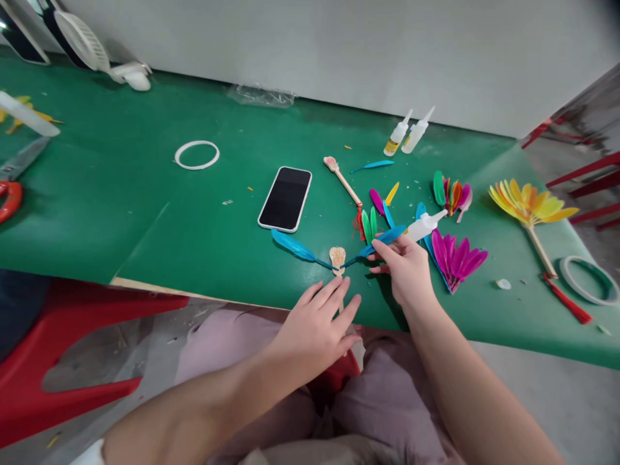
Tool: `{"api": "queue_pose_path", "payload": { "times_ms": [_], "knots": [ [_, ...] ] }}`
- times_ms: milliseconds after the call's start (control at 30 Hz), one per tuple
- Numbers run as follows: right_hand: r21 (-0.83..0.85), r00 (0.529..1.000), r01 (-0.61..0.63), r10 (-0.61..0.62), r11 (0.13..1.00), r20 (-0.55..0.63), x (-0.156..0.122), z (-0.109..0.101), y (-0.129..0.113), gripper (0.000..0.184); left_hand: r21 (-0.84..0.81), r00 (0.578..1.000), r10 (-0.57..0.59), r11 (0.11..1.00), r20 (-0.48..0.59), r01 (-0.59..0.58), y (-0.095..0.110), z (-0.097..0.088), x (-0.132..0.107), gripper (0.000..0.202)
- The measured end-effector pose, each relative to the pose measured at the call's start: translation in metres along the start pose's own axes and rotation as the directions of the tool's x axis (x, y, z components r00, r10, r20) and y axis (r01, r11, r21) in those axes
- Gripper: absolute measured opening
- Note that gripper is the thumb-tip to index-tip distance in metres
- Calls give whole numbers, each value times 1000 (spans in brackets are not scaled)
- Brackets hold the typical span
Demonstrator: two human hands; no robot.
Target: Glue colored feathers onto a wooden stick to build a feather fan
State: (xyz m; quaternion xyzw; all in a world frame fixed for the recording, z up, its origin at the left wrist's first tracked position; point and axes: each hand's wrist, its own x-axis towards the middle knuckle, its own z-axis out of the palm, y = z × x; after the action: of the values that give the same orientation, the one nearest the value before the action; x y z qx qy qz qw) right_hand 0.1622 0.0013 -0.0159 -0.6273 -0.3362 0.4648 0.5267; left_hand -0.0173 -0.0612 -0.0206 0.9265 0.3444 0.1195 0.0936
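A wooden fan handle (338, 258) with a rounded, patterned head lies at the table's front edge. My left hand (322, 316) rests over its stick, fingers fairly straight, holding it against the edge; part of the stick is hidden below the hand. One blue feather (295, 247) reaches out leftward from the head. Between thumb and fingertips my right hand (404, 268) pinches a second blue feather (378, 248), its quill tip at the head's right side. Just behind that hand is a white glue bottle (423, 226), partly covered by it. Green feathers (369, 226) lie close by.
A phone (285, 199) and another tasselled handle (343, 181) lie beyond my hands. Rightward are magenta feathers (455, 258), a yellow feather fan (530, 206) and a tape roll (588, 281). Two glue bottles (407, 134) stand behind. Scissors (19, 168) are far left.
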Motion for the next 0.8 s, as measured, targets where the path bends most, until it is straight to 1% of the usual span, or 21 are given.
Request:
{"api": "queue_pose_path", "payload": {
  "times_ms": [267,500,800],
  "knots": [
    [-1,1000,8,-8,1000,11,2,0,2,31,-18,1000,-5,1000,-9,5,-2,0,2,47],
    [9,1000,16,-16,1000,17,1,0,2,27,-46,1000,-3,999,-11,3,-2,-1,2,46],
    [9,1000,22,-22,1000,19,1,0,3,29,-58,1000,-11,998,-13,11,-2,-1,3,46]
  ]
}}
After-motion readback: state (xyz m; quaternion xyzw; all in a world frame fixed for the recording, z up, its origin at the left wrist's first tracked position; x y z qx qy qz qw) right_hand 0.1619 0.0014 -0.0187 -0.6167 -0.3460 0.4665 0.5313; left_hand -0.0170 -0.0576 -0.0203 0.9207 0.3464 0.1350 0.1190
